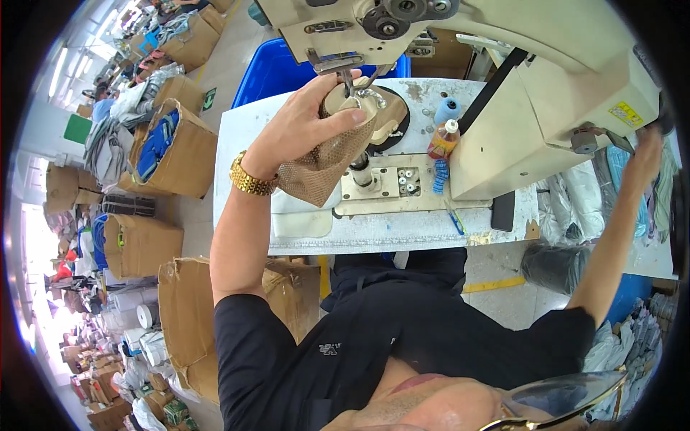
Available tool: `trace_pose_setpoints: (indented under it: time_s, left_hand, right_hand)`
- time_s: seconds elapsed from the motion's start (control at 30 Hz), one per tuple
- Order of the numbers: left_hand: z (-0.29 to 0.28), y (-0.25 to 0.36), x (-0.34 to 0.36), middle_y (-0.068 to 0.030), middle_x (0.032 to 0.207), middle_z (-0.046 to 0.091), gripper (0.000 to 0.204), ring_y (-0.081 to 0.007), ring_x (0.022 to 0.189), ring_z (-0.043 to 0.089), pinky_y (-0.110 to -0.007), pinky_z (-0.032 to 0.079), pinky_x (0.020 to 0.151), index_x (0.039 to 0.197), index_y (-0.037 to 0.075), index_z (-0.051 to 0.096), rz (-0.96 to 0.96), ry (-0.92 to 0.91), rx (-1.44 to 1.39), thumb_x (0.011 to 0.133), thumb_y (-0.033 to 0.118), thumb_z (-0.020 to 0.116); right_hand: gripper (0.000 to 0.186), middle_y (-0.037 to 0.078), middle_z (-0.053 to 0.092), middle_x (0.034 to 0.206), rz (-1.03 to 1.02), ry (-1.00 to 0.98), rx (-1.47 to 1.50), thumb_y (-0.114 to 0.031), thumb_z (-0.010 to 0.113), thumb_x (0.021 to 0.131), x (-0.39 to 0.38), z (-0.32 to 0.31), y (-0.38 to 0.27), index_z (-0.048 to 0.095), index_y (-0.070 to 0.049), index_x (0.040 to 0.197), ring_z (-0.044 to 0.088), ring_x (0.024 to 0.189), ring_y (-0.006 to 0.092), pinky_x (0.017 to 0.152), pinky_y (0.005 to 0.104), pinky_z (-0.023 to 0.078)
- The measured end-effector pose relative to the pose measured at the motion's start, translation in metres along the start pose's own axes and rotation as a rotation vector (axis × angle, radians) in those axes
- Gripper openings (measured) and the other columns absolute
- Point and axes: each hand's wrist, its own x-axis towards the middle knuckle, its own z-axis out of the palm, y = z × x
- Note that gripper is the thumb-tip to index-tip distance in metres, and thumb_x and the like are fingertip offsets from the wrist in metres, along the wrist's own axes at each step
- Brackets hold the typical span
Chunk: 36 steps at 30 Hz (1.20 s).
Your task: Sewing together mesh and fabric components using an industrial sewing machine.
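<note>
The tan mesh shoe upper (327,161) sits under the needle of the cream sewing machine (532,86), gripped from the side by the left hand (305,122), its fingers curled over the top edge and the mesh hanging below them. The right hand (645,154) reaches to the machine's far end; its fingers are too blurred to tell. Just right of the left fingers stand a small orange bottle (443,140) and a blue thread spool (447,109). A yellow label (627,113) marks the machine. Beyond the fingers a blue bin (273,72); to their left, cardboard boxes (172,147) of fabric.

A garment or shoe factory floor: an industrial sewing machine (503,65) and rows of fabric-filled cardboard boxes (169,147).
</note>
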Motion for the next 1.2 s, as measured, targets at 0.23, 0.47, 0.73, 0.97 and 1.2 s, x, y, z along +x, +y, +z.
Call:
trace_pose_setpoints:
  time_s: [0.23,0.47,0.73,0.97,1.2]
  left_hand:
    - [0.009,0.060,-0.027,-0.0075,0.096,0.062,0.033,-0.0262,0.087,0.060,-0.037,0.050,0.074,0.103,0.004,0.066,0.230,0.348,0.722,0.079,0.024,0.076]
    - [0.011,0.083,-0.037,-0.0034,0.103,0.064,0.027,-0.0252,0.094,0.062,-0.036,0.053,0.075,0.109,0.012,0.068,0.202,0.177,0.908,0.082,0.013,0.068]
    - [0.010,0.102,-0.031,-0.0046,0.102,0.065,0.017,-0.0251,0.088,0.065,-0.037,0.053,0.071,0.099,0.010,0.068,0.087,0.128,0.974,0.086,0.021,0.066]
    - [0.029,0.067,-0.022,-0.0080,0.084,0.061,0.025,-0.0267,0.077,0.061,-0.038,0.049,0.063,0.082,0.005,0.061,0.035,0.449,0.789,0.077,0.024,0.077]
    - [0.036,0.043,-0.025,-0.0098,0.094,0.064,0.017,-0.0247,0.080,0.063,-0.035,0.051,0.067,0.081,0.004,0.063,0.133,0.624,0.522,0.076,0.013,0.076]
  right_hand:
    - [0.026,0.011,0.064,0.100,0.538,-0.128,0.934,-0.015,0.046,0.100,-0.209,0.026,-0.200,0.061,0.003,0.111,0.061,0.089,0.0194,0.081,0.0314,0.050]
    - [0.054,0.015,0.058,0.128,0.725,-0.795,1.585,-0.023,0.068,0.091,-0.202,0.182,-0.320,0.049,0.004,0.134,0.055,0.119,0.0179,0.096,0.0293,0.046]
    - [0.031,0.005,0.070,0.094,0.767,-1.115,1.831,-0.018,0.071,0.086,-0.164,0.176,-0.337,0.066,0.002,0.110,0.064,0.082,0.0080,0.074,0.0228,0.052]
    - [0.016,0.007,0.071,0.095,0.969,-1.032,2.008,-0.012,0.066,0.088,-0.158,0.173,-0.345,0.070,0.000,0.097,0.067,0.080,0.0105,0.071,0.0259,0.054]
    - [0.021,0.004,0.070,0.088,0.851,-1.050,1.767,-0.019,0.069,0.089,-0.149,0.176,-0.347,0.070,0.000,0.098,0.065,0.075,0.0073,0.068,0.0222,0.052]
